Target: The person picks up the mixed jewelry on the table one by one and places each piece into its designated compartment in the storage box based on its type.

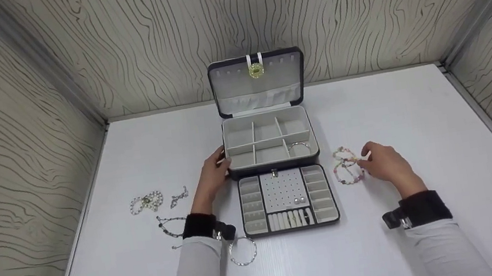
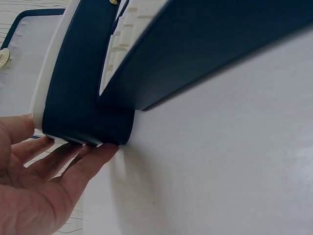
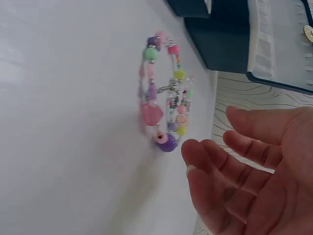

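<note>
A dark blue jewelry box point(image 1: 274, 165) stands with its lid raised and its light compartments showing. My left hand point(image 1: 212, 174) rests against its left side; in the left wrist view the thumb is at the pale rim and the fingers touch the side wall. To the right of the box lie colorful beaded bracelets point(image 1: 343, 182), with pink, green, yellow and purple beads. Beside them hovers my right hand point(image 1: 387, 164), fingers loosely bent and nothing visible between them. In the right wrist view its fingertips appear apart from the beads point(image 3: 152, 114).
A fold-down tray point(image 1: 290, 229) with earrings and ring rolls lies before the box. A silver bangle point(image 1: 298, 144) is in the lower right compartment. Leftward are pearl bracelets point(image 1: 152, 199), a silver piece point(image 1: 179, 196), a dark bracelet point(image 1: 165, 229) and another bangle point(image 1: 245, 264).
</note>
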`<state>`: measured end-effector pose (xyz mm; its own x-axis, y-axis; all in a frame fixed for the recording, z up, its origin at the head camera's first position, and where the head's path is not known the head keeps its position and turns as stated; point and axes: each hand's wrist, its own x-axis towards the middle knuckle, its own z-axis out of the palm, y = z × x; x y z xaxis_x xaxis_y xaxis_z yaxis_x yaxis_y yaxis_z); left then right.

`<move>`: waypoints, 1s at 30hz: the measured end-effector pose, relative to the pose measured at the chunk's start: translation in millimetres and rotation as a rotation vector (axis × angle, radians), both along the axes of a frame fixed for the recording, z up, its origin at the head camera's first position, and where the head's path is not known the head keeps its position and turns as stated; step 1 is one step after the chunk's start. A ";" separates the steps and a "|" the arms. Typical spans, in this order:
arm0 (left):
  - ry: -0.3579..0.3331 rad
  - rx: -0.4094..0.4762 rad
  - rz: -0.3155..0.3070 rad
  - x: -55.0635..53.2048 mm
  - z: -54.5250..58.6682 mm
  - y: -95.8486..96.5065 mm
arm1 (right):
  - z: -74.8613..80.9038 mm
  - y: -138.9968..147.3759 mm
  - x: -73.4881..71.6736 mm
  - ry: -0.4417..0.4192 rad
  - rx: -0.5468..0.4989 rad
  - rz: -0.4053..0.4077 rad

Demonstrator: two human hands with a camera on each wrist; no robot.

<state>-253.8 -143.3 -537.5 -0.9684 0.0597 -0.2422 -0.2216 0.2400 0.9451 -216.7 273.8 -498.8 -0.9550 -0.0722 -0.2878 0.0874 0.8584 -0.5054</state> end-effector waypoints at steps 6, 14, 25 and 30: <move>0.004 -0.017 -0.004 -0.7 1.4 -0.9 | -10.1 4.2 4.3 -0.076 -0.001 -0.145; 0.032 -0.035 -0.015 -0.6 -0.3 0.3 | -20.7 2.9 3.7 -0.161 0.030 -0.181; 0.012 -0.037 -0.003 -1.3 0.0 1.8 | -24.3 3.4 -3.0 -0.192 -0.001 -0.218; 0.016 -0.035 -0.003 -0.9 -0.9 1.7 | -26.7 5.0 -4.3 -0.190 -0.007 -0.216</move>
<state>-254.8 -141.6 -538.4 -0.9720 0.0543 -0.2288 -0.2060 0.2731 0.9397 -221.0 278.8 -525.5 -0.8774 0.1239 -0.4635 0.3614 0.8061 -0.4686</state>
